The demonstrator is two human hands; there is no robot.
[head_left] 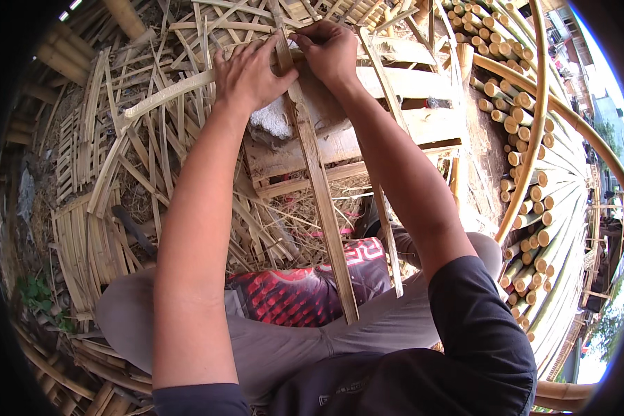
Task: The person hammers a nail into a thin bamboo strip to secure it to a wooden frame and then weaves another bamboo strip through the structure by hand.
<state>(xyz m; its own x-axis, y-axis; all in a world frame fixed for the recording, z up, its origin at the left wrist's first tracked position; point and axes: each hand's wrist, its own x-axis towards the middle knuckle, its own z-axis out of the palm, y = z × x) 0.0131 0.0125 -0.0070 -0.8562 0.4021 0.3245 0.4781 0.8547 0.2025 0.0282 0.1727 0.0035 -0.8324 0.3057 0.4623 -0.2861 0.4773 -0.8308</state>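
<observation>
A long flat bamboo strip (322, 201) runs from my lap up to my hands. My left hand (249, 73) grips it near its far end, fingers curled over it. My right hand (329, 48) pinches the same strip just beyond, thumb and fingers closed on it. A second, thinner bamboo strip (385, 208) lies alongside to the right, under my right forearm. Both strips rest over a low wooden frame (409, 125) in front of me. My knees and a red patterned cloth (305, 288) are below.
Split bamboo slats and shavings (118, 173) cover the ground at left. A stack of cut bamboo poles (534, 208), ends toward me, rises on the right with a long curved bamboo pole (534, 118) across it. A dark-handled tool (133, 232) lies among the slats.
</observation>
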